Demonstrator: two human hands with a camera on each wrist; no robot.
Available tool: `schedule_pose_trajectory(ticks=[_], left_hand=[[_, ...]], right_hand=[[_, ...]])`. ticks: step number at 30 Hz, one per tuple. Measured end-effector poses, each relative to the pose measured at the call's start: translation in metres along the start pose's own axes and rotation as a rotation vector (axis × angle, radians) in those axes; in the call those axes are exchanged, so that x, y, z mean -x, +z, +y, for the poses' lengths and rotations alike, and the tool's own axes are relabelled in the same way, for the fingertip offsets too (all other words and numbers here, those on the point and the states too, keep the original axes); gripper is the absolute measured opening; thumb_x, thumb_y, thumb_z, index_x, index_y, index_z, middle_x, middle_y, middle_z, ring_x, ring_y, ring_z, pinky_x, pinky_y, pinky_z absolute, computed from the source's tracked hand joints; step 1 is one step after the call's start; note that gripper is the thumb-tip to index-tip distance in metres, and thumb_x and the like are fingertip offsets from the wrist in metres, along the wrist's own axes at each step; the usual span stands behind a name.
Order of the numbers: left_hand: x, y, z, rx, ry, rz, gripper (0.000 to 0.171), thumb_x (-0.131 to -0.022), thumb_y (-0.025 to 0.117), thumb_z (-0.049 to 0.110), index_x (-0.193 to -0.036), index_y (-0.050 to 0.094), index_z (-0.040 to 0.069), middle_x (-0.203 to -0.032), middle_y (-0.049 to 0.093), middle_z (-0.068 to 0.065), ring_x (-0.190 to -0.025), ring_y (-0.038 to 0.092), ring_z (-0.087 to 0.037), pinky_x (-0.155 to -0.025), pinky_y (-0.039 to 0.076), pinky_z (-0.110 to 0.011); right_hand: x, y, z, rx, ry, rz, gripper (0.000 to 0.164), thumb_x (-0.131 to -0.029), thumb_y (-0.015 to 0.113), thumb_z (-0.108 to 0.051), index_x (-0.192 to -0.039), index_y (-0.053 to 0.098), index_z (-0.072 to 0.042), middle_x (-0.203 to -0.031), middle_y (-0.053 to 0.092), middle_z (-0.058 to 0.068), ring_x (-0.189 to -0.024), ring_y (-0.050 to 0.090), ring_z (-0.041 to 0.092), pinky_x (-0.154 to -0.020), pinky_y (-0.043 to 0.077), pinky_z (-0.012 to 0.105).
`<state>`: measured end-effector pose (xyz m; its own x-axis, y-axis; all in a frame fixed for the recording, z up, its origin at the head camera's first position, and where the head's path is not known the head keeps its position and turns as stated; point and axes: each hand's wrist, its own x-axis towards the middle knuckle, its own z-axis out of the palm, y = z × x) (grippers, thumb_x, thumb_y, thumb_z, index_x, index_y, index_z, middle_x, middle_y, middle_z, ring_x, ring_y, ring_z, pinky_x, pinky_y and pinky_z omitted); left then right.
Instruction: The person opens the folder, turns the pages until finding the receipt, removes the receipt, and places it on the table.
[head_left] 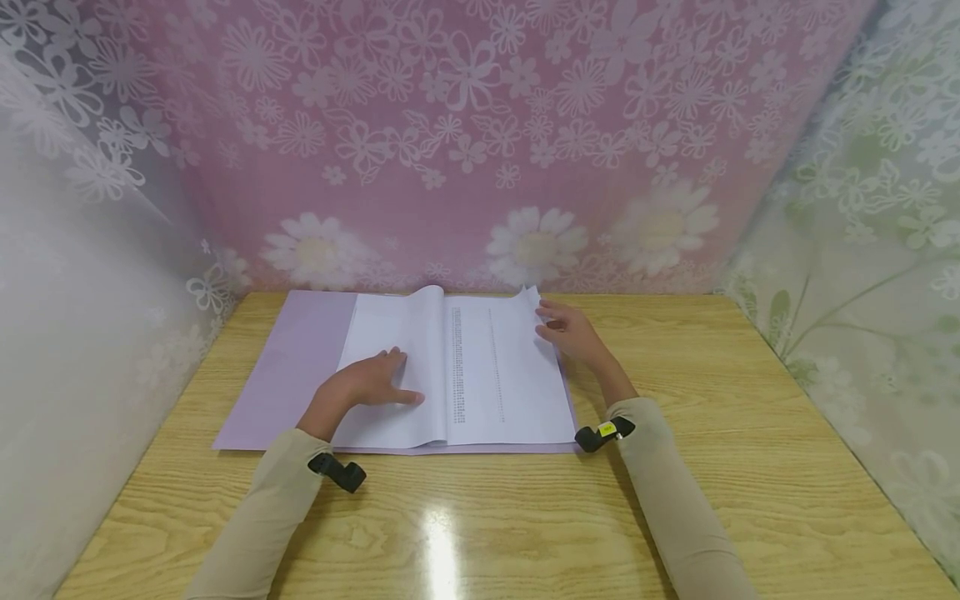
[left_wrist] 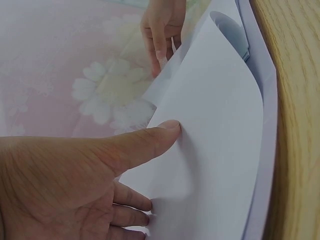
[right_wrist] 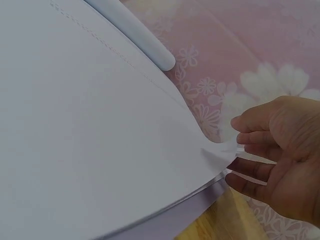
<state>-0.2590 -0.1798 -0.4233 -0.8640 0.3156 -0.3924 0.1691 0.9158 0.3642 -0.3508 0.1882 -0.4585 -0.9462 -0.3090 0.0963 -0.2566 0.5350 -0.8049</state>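
Note:
A lilac folder (head_left: pixel 300 358) lies spread open with white sheets inside. My left hand (head_left: pixel 371 379) rests on the turned left-hand sheet (head_left: pixel 423 342), fingers extended and thumb apart; in the left wrist view its thumb (left_wrist: pixel 150 142) lies along the bulging paper. On the right side is a printed sheet (head_left: pixel 517 375) with narrow columns of small characters. My right hand (head_left: pixel 570 329) is at its far right corner, which curls upward. In the right wrist view the loosely spread fingers (right_wrist: pixel 255 185) meet that lifted corner (right_wrist: pixel 227 147), with thumb and fingers apart.
The folder lies on a wood-grain table (head_left: pixel 675 358), close to its back edge. Behind stands a pink floral curtain (head_left: pixel 450 167), with pale floral sheeting (head_left: pixel 877 275) along the sides. Each wrist wears a small black camera (head_left: pixel 337 472) over a beige sleeve.

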Motion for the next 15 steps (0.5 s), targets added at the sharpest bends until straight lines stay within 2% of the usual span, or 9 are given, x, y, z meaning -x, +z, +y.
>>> schedule_pose_trajectory(ticks=[7, 12, 15], left_hand=[[-0.0002, -0.0006, -0.0001, -0.008, -0.002, 0.001, 0.102, -0.093, 0.066, 0.059, -0.161, 0.021, -0.003, -0.168, 0.016, -0.025, -0.157, 0.017, -0.041, -0.125, 0.025, -0.057], [0.0000, -0.0004, 0.0004, -0.005, -0.005, 0.000, 0.102, -0.093, 0.066, 0.059, -0.161, 0.021, -0.002, -0.168, 0.016, -0.025, -0.157, 0.017, -0.041, -0.125, 0.025, -0.057], [0.0001, -0.0004, 0.0002, -0.007, -0.006, -0.002, 0.102, -0.093, 0.065, 0.060, -0.161, 0.021, -0.002, -0.168, 0.016, -0.026, -0.157, 0.017, -0.042, -0.125, 0.025, -0.057]], right_hand=[[0.0041, -0.0021, -0.0059, 0.025, 0.111, -0.039, 0.048, -0.102, 0.062, -0.023, -0.144, 0.057, 0.000, -0.148, 0.055, 0.023, -0.136, 0.053, 0.041, -0.111, 0.047, 0.054], [0.0050, -0.0062, -0.0066, 0.022, 0.114, -0.049, 0.048, -0.103, 0.060, -0.024, -0.145, 0.055, 0.000, -0.152, 0.052, 0.020, -0.139, 0.051, 0.041, -0.114, 0.044, 0.054], [0.0041, -0.0090, -0.0065, -0.017, 0.096, -0.047, 0.049, -0.104, 0.061, -0.023, -0.146, 0.053, 0.001, -0.151, 0.053, 0.020, -0.138, 0.053, 0.039, -0.114, 0.045, 0.051]])
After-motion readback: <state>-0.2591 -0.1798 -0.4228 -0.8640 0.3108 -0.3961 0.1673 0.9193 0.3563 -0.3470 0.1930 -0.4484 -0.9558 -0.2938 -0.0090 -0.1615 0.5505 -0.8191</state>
